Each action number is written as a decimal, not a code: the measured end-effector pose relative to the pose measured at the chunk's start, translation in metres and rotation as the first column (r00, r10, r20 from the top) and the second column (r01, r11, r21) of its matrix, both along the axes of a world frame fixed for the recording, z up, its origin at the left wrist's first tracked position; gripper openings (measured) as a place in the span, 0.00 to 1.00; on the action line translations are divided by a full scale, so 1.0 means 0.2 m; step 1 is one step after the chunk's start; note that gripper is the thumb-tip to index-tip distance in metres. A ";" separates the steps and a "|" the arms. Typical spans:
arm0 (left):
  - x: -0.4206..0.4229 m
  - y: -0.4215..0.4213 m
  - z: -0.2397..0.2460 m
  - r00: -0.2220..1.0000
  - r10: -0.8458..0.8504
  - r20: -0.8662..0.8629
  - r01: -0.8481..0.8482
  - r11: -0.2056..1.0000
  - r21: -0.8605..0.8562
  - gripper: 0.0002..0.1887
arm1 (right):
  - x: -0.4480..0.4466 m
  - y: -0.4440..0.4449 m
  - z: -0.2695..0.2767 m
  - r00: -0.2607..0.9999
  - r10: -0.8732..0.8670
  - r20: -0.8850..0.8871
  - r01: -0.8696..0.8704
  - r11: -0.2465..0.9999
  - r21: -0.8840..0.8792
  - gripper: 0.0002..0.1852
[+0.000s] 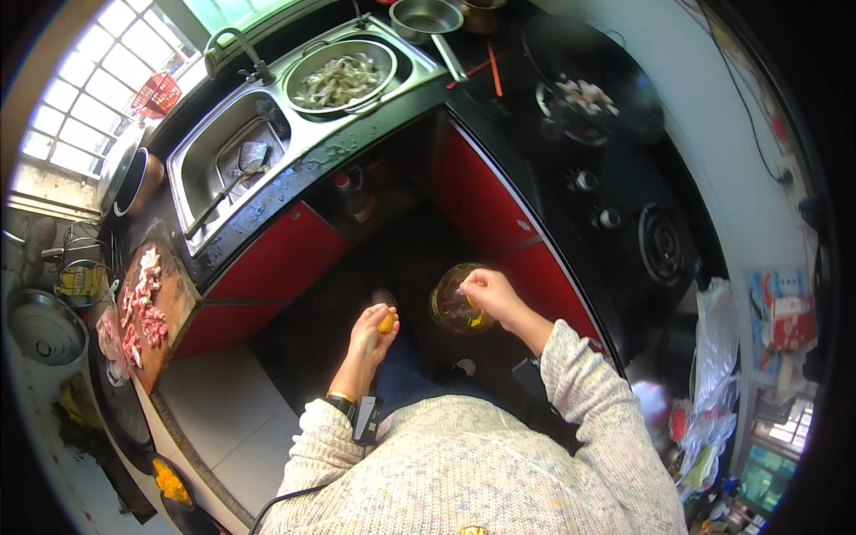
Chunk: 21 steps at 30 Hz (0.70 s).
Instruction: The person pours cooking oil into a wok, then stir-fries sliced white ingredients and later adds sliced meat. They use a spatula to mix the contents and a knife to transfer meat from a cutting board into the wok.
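Over the dark floor, close in front of my body, my left hand [374, 331] has its fingers curled around a small yellow cap [386, 323]. To its right, my right hand [493, 297] grips the top of a large clear bottle [449, 313] with some yellow liquid in it; the fingers hide its neck. The two hands are apart. Beyond the bottle, up on the black counter, a dark wok [632, 100] holds pale chopped pieces [586, 97], probably fatty meat.
The sink [190, 194] holds a cleaver-like tool; a steel basin [293, 83] of greyish strips stands beside it. Chopped meat lies on a wooden cutting board [177, 301] at left. A long-handled pan [426, 17], red chopsticks [495, 70] and a second burner [662, 244] are on the counter.
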<state>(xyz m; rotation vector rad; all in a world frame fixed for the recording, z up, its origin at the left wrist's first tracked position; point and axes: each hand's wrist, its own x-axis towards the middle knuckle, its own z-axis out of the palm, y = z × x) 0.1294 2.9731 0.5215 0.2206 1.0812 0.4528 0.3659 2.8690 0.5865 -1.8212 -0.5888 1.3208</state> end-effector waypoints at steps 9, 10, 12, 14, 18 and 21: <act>-0.01 0.72 -0.11 0.971 -0.131 -0.199 0.160 0.978 0.137 0.12 | 0.21 1.02 -0.65 0.983 -0.148 -0.112 0.144 0.989 -0.037 0.09; 0.01 0.78 -0.14 0.972 -0.123 -0.203 0.151 0.980 0.131 0.12 | 0.24 1.12 -0.75 0.983 -0.149 -0.108 0.147 0.989 -0.020 0.09; 0.07 0.88 -0.23 0.976 -0.081 -0.200 0.104 0.989 0.106 0.12 | 0.31 1.32 -0.93 0.988 -0.142 -0.056 0.142 0.990 0.003 0.07; 0.12 0.93 -0.32 0.982 -0.029 -0.185 0.046 0.995 0.086 0.12 | 0.38 1.50 -1.11 0.986 -0.067 0.155 0.069 0.998 -0.004 0.10; 0.16 0.98 -0.48 0.978 0.024 -0.208 -0.009 0.997 0.077 0.14 | 0.50 1.73 -1.39 0.950 0.041 0.308 -0.037 0.999 -0.018 0.11; 0.16 1.05 -0.56 0.974 0.003 -0.227 0.015 0.997 0.078 0.16 | 0.56 1.85 -1.55 0.917 0.095 0.387 -0.088 0.996 -0.035 0.11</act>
